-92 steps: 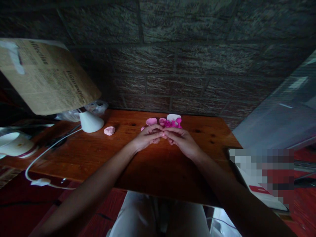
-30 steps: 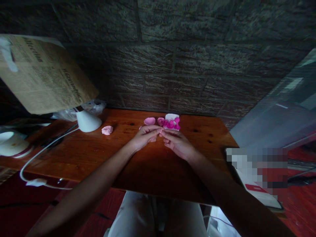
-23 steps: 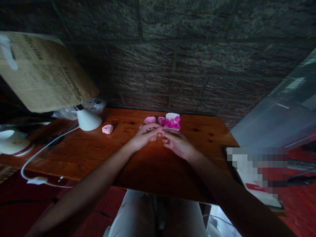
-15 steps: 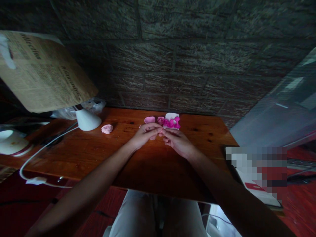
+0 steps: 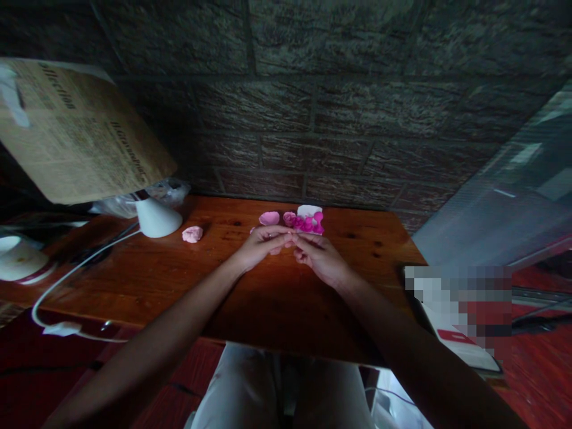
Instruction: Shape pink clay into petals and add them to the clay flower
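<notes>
I am pinching a small pink clay piece (image 5: 286, 241) between the fingertips of my left hand (image 5: 260, 244) and right hand (image 5: 318, 260) above the tabletop (image 5: 179, 274), apparently shaping it; next calls for gentle, even pressure.

A home craft corner: wooden desk (image 5: 187, 280), lamp (image 5: 154, 217) (brick-pattern wall (image 5: 313, 119)).

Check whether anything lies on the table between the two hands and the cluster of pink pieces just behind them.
Nothing visible does. The left hand and right hand meet fingertip to fingertip, pinching a small pink bit too hidden to make out. Directly behind them lie the pale pink piece and the magenta pieces on a white slab, with only bare table between.
</notes>
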The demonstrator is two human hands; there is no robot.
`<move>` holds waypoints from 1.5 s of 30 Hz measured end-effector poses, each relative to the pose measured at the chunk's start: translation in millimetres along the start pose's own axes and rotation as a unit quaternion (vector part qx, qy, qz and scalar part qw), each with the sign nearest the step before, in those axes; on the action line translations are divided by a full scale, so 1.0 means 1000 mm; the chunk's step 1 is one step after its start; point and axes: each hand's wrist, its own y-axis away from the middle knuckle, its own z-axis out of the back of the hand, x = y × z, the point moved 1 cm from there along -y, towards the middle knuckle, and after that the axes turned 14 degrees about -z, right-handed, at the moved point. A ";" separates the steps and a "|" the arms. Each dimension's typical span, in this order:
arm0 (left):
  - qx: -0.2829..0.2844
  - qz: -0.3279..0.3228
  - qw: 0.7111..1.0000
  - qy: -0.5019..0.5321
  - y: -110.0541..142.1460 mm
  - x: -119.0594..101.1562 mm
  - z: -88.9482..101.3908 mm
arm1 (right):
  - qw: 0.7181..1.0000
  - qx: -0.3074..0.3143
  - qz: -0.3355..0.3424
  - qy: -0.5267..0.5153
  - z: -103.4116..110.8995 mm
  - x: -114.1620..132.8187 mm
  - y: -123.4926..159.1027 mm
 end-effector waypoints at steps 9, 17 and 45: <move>-0.005 0.001 0.997 0.071 -0.003 -0.005 -0.003 | 0.998 -0.035 -0.036 -0.030 0.002 0.006 0.001; -0.015 0.032 0.993 0.113 -0.003 -0.007 -0.005 | 0.997 -0.056 -0.028 -0.049 0.003 0.010 0.003; -0.122 0.036 0.980 0.152 -0.006 -0.006 0.006 | 0.994 -0.086 -0.059 -0.026 0.007 0.008 0.002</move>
